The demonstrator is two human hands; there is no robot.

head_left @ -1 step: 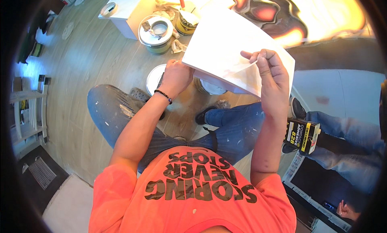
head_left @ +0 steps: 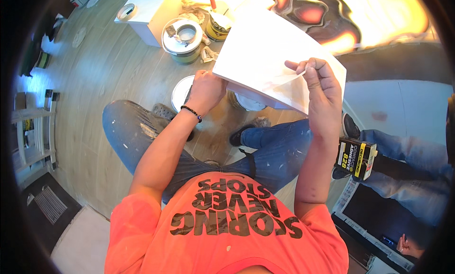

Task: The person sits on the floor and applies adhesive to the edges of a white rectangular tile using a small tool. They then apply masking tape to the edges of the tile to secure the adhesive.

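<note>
Head view: paint tins (head_left: pixel 182 39) beyond white board (head_left: pixel 265 51)

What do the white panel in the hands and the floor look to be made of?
The white panel: probably a stretched canvas or thin board, matte, with a thick side edge. The floor: wood-look planks, perhaps laminate, with grain and seams and a slight sheen. Both hands, left and right, grip the panel.

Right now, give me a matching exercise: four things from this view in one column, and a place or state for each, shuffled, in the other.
Things:
1. white panel
2. left hand
3. open paint can
4. black and yellow canister

Places or states:
A. on the floor near a white block
B. beside the right forearm
C. gripping the panel's lower left edge
D. held up in both hands

Pairs: 1-D, 2-C, 3-A, 4-B
</note>
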